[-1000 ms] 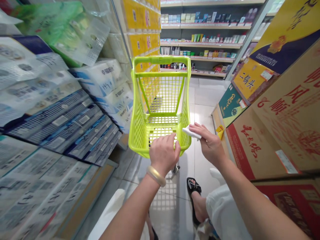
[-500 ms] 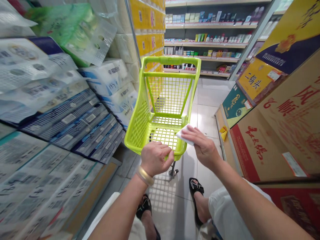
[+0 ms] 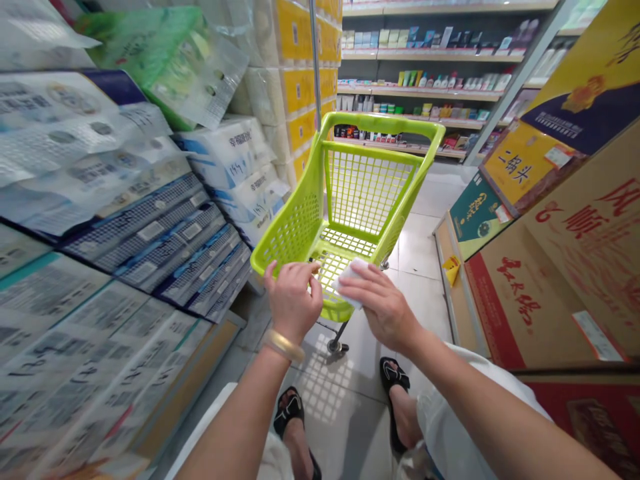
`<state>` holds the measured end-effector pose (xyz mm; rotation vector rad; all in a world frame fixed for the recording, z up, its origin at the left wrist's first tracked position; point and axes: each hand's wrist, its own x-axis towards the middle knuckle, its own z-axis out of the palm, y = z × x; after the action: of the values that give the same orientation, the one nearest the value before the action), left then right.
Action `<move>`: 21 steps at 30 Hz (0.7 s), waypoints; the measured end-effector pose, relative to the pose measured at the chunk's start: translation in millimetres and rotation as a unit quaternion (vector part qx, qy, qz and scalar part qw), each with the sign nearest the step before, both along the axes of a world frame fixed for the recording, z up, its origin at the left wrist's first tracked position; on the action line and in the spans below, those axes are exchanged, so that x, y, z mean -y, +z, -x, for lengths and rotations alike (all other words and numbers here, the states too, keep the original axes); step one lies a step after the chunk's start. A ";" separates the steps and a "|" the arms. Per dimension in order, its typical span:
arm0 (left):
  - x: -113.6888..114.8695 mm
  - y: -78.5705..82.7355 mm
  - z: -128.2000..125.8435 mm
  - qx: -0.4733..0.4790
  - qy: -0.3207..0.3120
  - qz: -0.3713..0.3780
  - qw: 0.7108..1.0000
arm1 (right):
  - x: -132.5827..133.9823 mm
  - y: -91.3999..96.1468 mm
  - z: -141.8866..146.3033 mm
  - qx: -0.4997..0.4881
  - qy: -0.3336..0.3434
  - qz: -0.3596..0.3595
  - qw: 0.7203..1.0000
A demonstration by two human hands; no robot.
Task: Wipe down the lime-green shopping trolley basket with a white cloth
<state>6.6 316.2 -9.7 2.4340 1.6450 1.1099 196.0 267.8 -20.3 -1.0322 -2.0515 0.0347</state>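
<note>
A lime green plastic shopping cart (image 3: 300, 230) stands on the tiled aisle floor in front of me, its basket empty. My left hand (image 3: 290, 300), with a pale bangle on the wrist, grips the cart's near rim, fingers curled over it. My right hand (image 3: 383, 307) presses a white cloth (image 3: 347, 280) flat against the same rim, just right of the left hand.
Stacked tissue and toilet paper packs (image 3: 125, 200) fill the shelves on the left. Large cardboard boxes (image 3: 565, 267) with red and yellow print line the right. Shelves of small bottles (image 3: 425, 80) cross the aisle's far end. My sandalled feet (image 3: 395, 387) stand on the floor.
The cart has swung so its far end points to the right. My right hand slid the white cloth leftward along the near rim, close to my left hand.
</note>
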 end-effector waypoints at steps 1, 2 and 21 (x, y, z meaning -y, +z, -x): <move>-0.4 0.2 0.1 0.006 0.008 0.012 1.000 | 1.9 0.0 4.2 0.015 0.026 -0.001 1.000; -1.2 0.2 0.8 0.010 0.016 0.024 1.000 | 2.4 0.6 5.4 0.024 0.042 -0.001 0.999; -12.8 -2.5 10.0 0.056 0.018 0.076 0.995 | -14.1 5.4 -6.1 -0.040 -0.076 0.017 0.996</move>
<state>-3.4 329.0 -12.2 2.2167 1.6781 1.0623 202.0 281.9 -14.9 -1.1870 -1.9022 0.0322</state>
